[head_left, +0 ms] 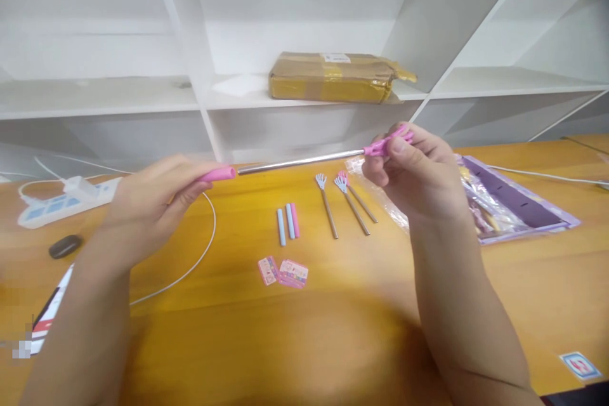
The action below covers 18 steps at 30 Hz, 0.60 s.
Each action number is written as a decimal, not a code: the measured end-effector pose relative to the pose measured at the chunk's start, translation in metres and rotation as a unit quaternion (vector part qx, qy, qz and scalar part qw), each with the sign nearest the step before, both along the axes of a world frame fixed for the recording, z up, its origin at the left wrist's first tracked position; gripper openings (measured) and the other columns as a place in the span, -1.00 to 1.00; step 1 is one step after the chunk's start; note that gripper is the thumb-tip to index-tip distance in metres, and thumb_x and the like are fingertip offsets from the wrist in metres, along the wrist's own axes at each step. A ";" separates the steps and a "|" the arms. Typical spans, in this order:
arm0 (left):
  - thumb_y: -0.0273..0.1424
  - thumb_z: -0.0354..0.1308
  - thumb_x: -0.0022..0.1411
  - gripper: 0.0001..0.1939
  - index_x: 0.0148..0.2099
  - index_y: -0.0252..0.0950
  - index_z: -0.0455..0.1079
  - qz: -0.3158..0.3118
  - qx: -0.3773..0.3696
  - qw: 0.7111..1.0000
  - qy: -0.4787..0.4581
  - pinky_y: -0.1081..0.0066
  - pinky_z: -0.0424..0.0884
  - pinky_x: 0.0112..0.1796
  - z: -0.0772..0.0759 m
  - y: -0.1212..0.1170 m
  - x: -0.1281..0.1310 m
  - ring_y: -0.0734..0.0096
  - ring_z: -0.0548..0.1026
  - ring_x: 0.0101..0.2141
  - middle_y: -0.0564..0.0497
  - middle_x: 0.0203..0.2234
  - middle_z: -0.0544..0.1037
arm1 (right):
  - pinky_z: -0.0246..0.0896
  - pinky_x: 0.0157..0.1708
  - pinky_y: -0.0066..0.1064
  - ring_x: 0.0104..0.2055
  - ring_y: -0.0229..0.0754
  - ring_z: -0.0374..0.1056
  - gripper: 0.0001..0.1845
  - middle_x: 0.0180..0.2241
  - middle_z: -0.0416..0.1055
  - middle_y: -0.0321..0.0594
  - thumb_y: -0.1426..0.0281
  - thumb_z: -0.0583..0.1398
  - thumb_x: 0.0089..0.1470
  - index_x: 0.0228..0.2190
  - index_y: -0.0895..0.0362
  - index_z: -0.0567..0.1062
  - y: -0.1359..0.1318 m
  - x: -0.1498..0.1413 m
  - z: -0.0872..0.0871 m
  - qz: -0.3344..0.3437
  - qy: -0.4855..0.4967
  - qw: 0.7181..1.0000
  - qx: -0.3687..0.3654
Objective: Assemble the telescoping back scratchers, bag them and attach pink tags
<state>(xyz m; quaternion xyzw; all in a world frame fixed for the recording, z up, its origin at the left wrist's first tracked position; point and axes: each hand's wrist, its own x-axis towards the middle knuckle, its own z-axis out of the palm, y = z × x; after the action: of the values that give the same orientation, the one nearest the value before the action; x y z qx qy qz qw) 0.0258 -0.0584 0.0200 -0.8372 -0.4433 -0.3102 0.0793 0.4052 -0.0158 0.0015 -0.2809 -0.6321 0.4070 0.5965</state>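
Note:
My left hand (pixel 162 203) is closed round a pink tube handle (pixel 221 174), its open end facing right. In my right hand (pixel 413 168) is the pink claw head of a back scratcher (pixel 304 160), pinched between thumb and fingers. Its metal rod points left, and the tip is right by the tube's mouth with a small gap. Below on the table lie more back scratchers without handles (pixel 329 209), with blue and pink claws. Beside them are blue and pink tube handles (pixel 290 222) and several small printed cards (pixel 292 273).
A purple tray (pixel 533 203) with plastic-wrapped items sits at right, near a clear wrapper (pixel 387 203). At left are a power strip (pixel 71 200), a black mouse (pixel 65 246) and a white cable (pixel 212 247). A taped cardboard box (pixel 333 79) rests on the shelf behind.

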 end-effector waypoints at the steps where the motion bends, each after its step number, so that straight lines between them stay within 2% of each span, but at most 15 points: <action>1: -0.32 0.09 0.55 -0.68 0.21 0.09 0.53 -0.003 0.007 1.000 -0.001 0.36 0.45 -0.09 0.000 0.000 0.000 0.35 0.61 -0.09 0.12 -0.03 0.68 | 0.11 -0.54 -0.29 -0.58 -0.25 0.19 -0.63 -0.50 0.45 -0.29 0.06 0.42 0.19 -0.41 0.00 0.47 0.001 -0.001 -0.002 0.007 0.000 1.000 -0.002; 7: -0.31 0.09 0.56 -0.67 0.23 0.12 0.53 -0.008 0.040 0.999 0.013 0.42 0.48 -0.16 -0.003 0.001 -0.005 0.44 0.60 -0.17 0.14 -0.09 0.66 | 0.05 -0.56 -0.28 -0.59 -0.27 0.19 -0.64 -0.50 0.43 -0.29 0.08 0.41 0.23 -0.41 0.00 0.46 0.007 -0.007 -0.010 0.017 0.014 1.000 -0.005; 18: -0.38 0.13 0.54 -0.61 0.27 0.17 0.49 -0.017 0.080 0.997 0.015 0.40 0.46 -0.21 -0.007 0.006 -0.006 0.41 0.61 -0.19 0.12 -0.09 0.67 | 0.02 -0.60 -0.32 -0.61 -0.30 0.15 -0.64 -0.50 0.48 -0.31 0.08 0.46 0.15 -0.43 -0.01 0.48 0.005 -0.012 -0.009 0.001 0.026 1.000 -0.002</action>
<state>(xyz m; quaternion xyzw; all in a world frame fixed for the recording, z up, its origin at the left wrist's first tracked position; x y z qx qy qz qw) 0.0198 -0.0521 0.0133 -0.8400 -0.4016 -0.3335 0.1478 0.3928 -0.0109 -0.0072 -0.2706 -0.6160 0.4163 0.6116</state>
